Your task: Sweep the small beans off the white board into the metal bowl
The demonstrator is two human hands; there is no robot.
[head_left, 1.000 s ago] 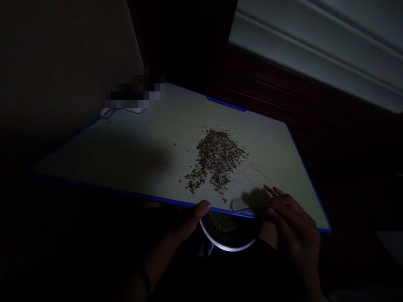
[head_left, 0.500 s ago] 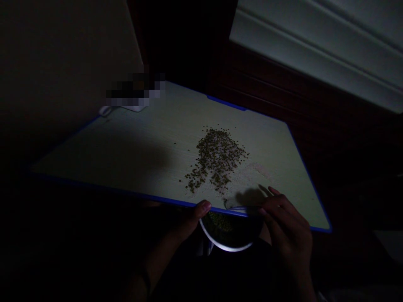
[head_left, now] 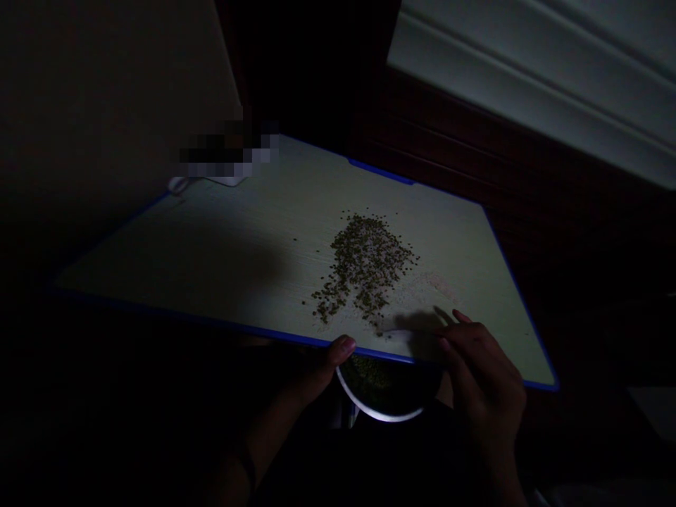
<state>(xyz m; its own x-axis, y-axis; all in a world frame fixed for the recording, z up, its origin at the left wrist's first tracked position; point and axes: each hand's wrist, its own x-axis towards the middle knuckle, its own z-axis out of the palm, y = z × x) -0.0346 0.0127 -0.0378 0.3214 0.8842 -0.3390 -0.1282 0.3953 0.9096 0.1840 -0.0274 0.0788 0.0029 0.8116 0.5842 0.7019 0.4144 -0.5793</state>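
Observation:
A pale board with a blue rim [head_left: 237, 211] lies across the view, and a loose pile of small dark greenish seeds [head_left: 364, 257] is spread over its middle. My left hand [head_left: 322, 370] is closed on the near edge, thumb on top and fingers hidden underneath. My right hand [head_left: 483, 366] pinches a thin, pale, flat tool [head_left: 404, 332], whose tip touches the board by a few seeds at the near end of the pile; its kind is too dark to make out. Below the edge, between my hands, sits a bowl with a bright rim [head_left: 388, 420] and similar seeds inside.
Pinkish-white crumbs or powder [head_left: 441, 285] lie right of the pile. A white object with a loop [head_left: 179, 184], partly pixelated, rests at the board's far left corner. Pale ridged panels [head_left: 528, 84] stand at the upper right. The surroundings are very dark.
My right hand has lifted slightly, moving the tool's tip from the board's near edge up toward the pile. My left hand keeps its place on the edge.

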